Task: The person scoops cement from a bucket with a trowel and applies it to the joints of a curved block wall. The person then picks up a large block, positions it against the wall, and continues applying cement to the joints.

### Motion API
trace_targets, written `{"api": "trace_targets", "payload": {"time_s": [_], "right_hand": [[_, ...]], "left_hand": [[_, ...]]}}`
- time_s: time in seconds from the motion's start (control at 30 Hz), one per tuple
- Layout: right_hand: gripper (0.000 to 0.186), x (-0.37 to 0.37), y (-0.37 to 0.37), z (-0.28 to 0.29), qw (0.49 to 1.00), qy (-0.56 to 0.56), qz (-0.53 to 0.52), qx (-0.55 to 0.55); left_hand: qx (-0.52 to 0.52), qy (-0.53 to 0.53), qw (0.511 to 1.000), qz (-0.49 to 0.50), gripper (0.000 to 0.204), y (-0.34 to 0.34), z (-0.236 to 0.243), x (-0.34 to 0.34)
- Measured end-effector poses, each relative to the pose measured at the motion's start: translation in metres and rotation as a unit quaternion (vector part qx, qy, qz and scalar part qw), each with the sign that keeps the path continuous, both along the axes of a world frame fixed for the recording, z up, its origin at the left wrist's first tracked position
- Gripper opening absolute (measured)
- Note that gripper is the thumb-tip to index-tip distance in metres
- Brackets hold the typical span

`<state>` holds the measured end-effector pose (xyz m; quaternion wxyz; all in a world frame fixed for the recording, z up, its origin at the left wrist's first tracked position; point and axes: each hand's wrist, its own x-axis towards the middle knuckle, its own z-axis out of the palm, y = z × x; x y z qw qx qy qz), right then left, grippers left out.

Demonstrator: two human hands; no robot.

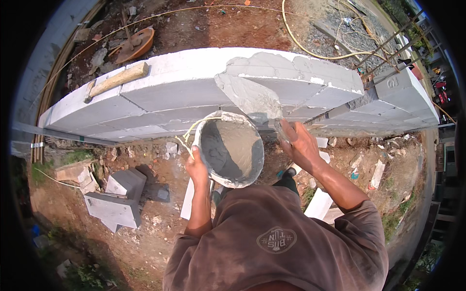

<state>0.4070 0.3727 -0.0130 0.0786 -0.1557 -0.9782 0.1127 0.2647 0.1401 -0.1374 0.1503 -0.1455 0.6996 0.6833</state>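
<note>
My left hand (197,167) grips the left rim of a mortar-crusted bucket (235,184), held in front of the wall. Wet grey mortar (230,150) fills part of it, and a yellowish cord (188,135) hangs from its rim. My right hand (302,145) is closed around the handle of a trowel (250,97) whose blade is coated with mortar. The blade slants across the near top edge of a light block wall (179,99), its tip meeting a mortar layer (301,68) spread along the right part of the top. The trowel's handle is mostly hidden by my fingers.
A wooden-handled hammer (119,80) lies on the wall's left top. Beyond stands an orange basin (138,46) with a tool in it; a pale hose (296,41) curves on the ground. Loose blocks (114,208) lie at left, rubble around my feet. Rebar (393,41) juts at right.
</note>
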Motion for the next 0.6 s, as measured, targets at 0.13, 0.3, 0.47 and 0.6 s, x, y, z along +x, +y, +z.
{"api": "trace_targets", "payload": {"time_s": [0.13,0.3,0.47,0.6], "right_hand": [[0.058,-0.014,0.020,0.029,0.997,0.004,-0.049,0.066],[0.061,-0.008,0.062,0.041,0.985,-0.076,-0.126,0.095],[0.061,0.046,0.099,0.031,0.960,-0.075,-0.249,0.107],[0.060,0.060,0.098,0.019,0.966,-0.013,-0.251,0.054]], "left_hand": [[0.019,-0.004,1.000,-0.016,0.041,0.006,0.007,-0.001],[0.014,-0.008,1.000,-0.021,0.040,0.007,0.004,-0.001],[0.025,-0.015,0.999,-0.025,0.039,0.003,-0.011,0.000],[0.024,-0.016,0.999,-0.017,0.039,0.002,-0.019,0.002]]}}
